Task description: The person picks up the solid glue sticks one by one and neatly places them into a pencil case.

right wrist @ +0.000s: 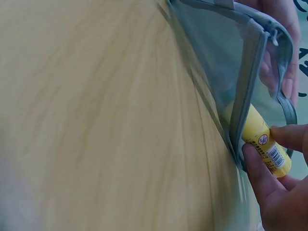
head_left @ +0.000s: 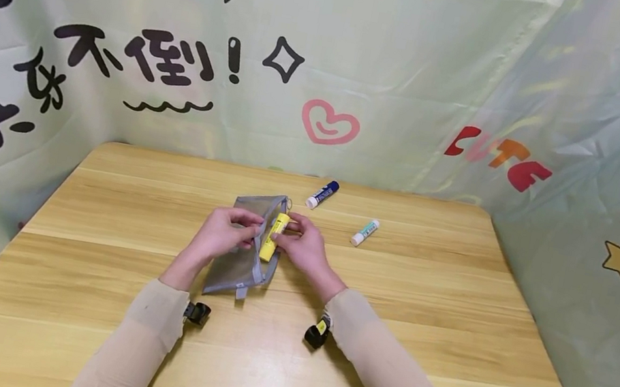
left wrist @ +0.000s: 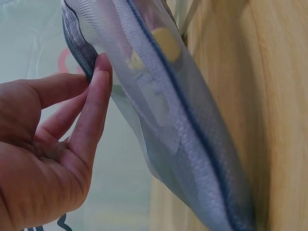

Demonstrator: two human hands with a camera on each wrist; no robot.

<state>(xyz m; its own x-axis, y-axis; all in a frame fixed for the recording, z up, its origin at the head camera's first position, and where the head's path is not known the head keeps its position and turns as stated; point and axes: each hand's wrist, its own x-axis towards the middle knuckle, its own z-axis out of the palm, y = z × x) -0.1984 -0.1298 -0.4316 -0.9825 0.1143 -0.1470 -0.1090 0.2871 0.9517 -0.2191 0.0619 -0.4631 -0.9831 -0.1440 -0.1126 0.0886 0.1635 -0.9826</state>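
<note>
A grey mesh zipper pouch [head_left: 230, 274] is held up at the middle of the table with its mouth open. My left hand [head_left: 218, 231] pinches the zippered edge between thumb and fingers, pulling it aside, as the left wrist view shows. In my right hand [head_left: 308, 248], thumb and fingers grip a yellow glue stick [head_left: 269, 246] at the pouch's mouth. The right wrist view shows one end of the yellow glue stick [right wrist: 257, 134] inside the pouch and its other end between my fingers. Its far end shows only dimly through the mesh.
Behind my right hand lies a dark blue stick tube [head_left: 323, 194] with a white end. A smaller white and teal stick tube [head_left: 365, 232] lies farther right. All rest on a wooden table [head_left: 419, 351], with printed cloth walls [head_left: 419, 67] behind and at the sides.
</note>
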